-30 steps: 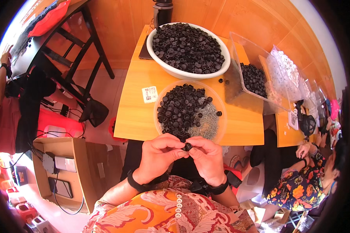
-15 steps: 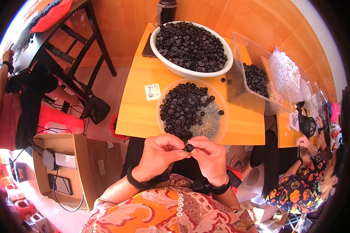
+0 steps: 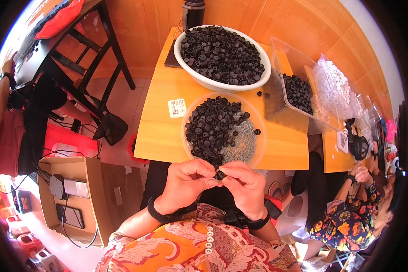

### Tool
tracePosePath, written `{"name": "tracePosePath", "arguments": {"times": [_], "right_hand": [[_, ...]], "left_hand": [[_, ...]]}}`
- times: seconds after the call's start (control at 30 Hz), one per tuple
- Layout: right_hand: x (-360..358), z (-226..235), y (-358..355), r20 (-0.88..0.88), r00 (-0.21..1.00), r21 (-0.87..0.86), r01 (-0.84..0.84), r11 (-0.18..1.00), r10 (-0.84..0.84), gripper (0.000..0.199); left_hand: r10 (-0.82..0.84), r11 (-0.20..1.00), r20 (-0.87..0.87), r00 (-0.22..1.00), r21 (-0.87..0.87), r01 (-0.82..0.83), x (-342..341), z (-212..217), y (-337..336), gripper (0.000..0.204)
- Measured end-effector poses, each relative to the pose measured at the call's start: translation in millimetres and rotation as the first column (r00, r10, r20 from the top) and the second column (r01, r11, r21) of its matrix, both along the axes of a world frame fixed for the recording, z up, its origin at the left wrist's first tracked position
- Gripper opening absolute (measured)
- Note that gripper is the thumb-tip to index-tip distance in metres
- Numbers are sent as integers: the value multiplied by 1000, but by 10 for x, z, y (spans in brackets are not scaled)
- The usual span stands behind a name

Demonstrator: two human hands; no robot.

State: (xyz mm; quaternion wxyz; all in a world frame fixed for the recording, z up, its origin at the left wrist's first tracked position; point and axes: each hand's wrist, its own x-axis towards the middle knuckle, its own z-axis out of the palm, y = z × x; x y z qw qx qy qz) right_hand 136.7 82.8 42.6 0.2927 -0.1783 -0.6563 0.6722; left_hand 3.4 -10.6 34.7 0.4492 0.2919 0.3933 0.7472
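Note:
Between the fingertips of both hands is a small black plastic cap (image 3: 220, 175), held just in front of the table's near edge. My left hand (image 3: 186, 183) pinches it from the left, thumb and forefinger closed. From the other side, my right hand (image 3: 245, 187) grips it the same way. Just beyond the hands lies a shallow clear round tray (image 3: 263, 149). A heap of black caps (image 3: 213, 124) fills its left part, and a pile of small silvery screws (image 3: 242, 143) its right. Whether a screw sits in the held cap cannot be made out.
A white basin (image 3: 199, 78) heaped with black parts stands behind the tray. At right is a clear plastic bin (image 3: 299, 111) with more black parts. A label (image 3: 177, 108) lies on the wooden table (image 3: 156, 136). Co-workers sit at both sides; an open cardboard box (image 3: 97, 199) is at lower left.
The cap has turned slightly between my fingertips, while both hands stay in nearly the same place. At right, the co-worker's hands have come together lower down.

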Motion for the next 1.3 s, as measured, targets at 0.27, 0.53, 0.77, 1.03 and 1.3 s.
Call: {"name": "tracePosePath", "arguments": {"times": [0.27, 0.53, 0.77, 1.03, 1.3], "right_hand": [[-13, -18, -31, -50, 999, -38, -1, 999, -1, 21], [-9, -95, -41, -176, 984, -173, -8, 985, -23, 21], [-29, -134, -90, -180, 978, -202, 71, 977, -108, 20], [-153, -78, -108, -193, 972, -140, 105, 985, -131, 20], [-180, -21, -20, -66, 994, 6, 88, 996, -88, 22]], "left_hand": [[-128, 987, 132, 983, 112, 114, -59, -118, 47, 13], [-222, 974, 221, 950, 106, 203, -23, -111, 104, 35], [-223, 959, 240, 945, 229, 168, 20, -165, 170, 35], [-206, 943, 212, 955, 302, 137, -32, -251, 218, 35], [-287, 927, 239, 928, 313, 207, -124, -202, 221, 37]]}}
